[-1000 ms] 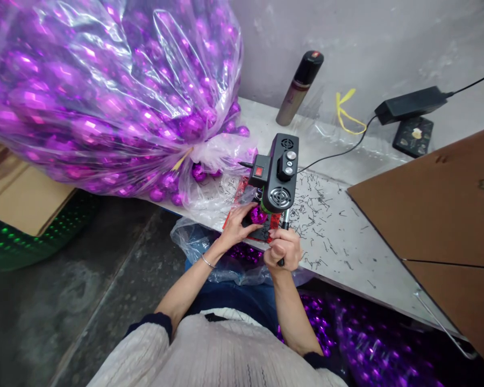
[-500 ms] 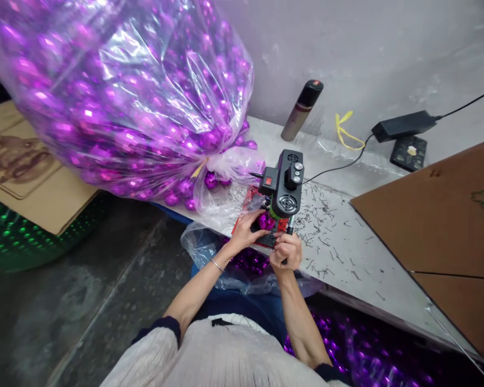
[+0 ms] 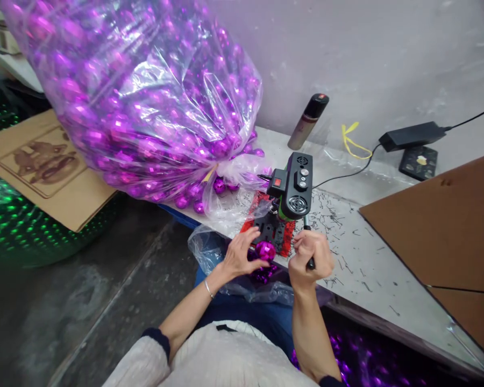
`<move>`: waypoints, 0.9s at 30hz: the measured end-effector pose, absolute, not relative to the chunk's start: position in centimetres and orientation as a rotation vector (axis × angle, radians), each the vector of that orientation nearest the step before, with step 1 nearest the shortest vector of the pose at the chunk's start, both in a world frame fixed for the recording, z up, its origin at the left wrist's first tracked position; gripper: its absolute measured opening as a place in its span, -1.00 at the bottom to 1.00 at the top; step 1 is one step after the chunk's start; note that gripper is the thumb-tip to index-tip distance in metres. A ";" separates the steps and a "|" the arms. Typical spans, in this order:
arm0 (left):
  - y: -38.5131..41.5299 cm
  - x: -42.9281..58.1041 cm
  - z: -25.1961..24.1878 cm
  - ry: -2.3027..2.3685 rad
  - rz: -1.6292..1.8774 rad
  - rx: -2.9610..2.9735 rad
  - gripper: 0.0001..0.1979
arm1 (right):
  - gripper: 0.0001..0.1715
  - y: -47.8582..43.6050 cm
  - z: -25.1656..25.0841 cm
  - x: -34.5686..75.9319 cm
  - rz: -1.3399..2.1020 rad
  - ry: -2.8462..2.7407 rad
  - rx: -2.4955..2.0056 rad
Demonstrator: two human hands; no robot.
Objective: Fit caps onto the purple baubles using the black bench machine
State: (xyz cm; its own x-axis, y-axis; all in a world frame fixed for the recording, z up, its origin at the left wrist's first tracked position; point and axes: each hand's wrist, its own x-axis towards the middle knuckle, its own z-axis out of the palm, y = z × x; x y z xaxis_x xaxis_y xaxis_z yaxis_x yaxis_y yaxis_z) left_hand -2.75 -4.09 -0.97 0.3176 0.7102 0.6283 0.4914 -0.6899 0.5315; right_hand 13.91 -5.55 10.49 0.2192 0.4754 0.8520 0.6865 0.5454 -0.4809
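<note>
My left hand (image 3: 240,255) has its thumb and fingers spread around a shiny purple faceted ball (image 3: 265,250) at the table's front edge. The ball looks loose between them; whether a fingertip still touches it is hard to see. Beside it, my right hand (image 3: 311,257) is wrapped round the black lever handle (image 3: 310,263) of a small black bench machine (image 3: 297,185). The machine's dark slotted base (image 3: 268,228) stands on a red mat (image 3: 286,244). Below the edge, an open clear bag (image 3: 262,293) on my lap contains more purple balls.
A large clear bag of purple balls (image 3: 145,118) fills the left. A spray can (image 3: 308,121), power adapter (image 3: 413,135) and yellow ribbon (image 3: 353,142) are near the wall. A cardboard box (image 3: 439,226) stands at right. Small dark wire bits litter the white table (image 3: 371,279).
The ball and my left hand have moved from the machine toward the front edge, and the fingers have spread. My right hand has come toward me and right with the lever handle.
</note>
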 end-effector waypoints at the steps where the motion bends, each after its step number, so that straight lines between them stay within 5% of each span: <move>1: -2.7 -3.2 -0.2 1.190 1.293 2.342 -0.45 | -0.72 -5.6 10.2 13.9 -0.195 -1.429 -1.070; 3: 1.5 -4.1 1.5 1.524 1.177 2.299 -0.68 | -0.73 -5.7 9.8 13.9 -0.195 -1.437 -1.070; 6: 8.4 -4.6 3.7 1.974 0.807 2.155 -0.61 | -0.74 -5.8 9.7 13.9 -0.197 -1.462 -1.075; 12: 13.4 -4.4 5.2 1.946 0.481 2.202 -0.68 | -0.73 -5.8 10.3 13.9 -0.254 -1.492 -1.076; 21: 5.1 -6.7 3.6 1.416 1.198 1.602 -0.34 | -0.74 -5.9 10.7 13.9 -0.297 -1.525 -1.090; 27: -0.4 -3.7 2.1 1.023 1.114 0.869 -0.27 | -0.74 -5.9 11.0 14.0 -0.292 -1.540 -1.097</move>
State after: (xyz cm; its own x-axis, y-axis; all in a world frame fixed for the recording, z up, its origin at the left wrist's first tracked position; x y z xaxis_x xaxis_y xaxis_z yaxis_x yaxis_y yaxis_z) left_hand -3.73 -0.39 2.06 0.1188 0.9716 -0.2046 -0.2865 0.2308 0.9299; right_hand 13.99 -5.86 11.02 0.1032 0.4727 0.8752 0.7601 0.5300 -0.3759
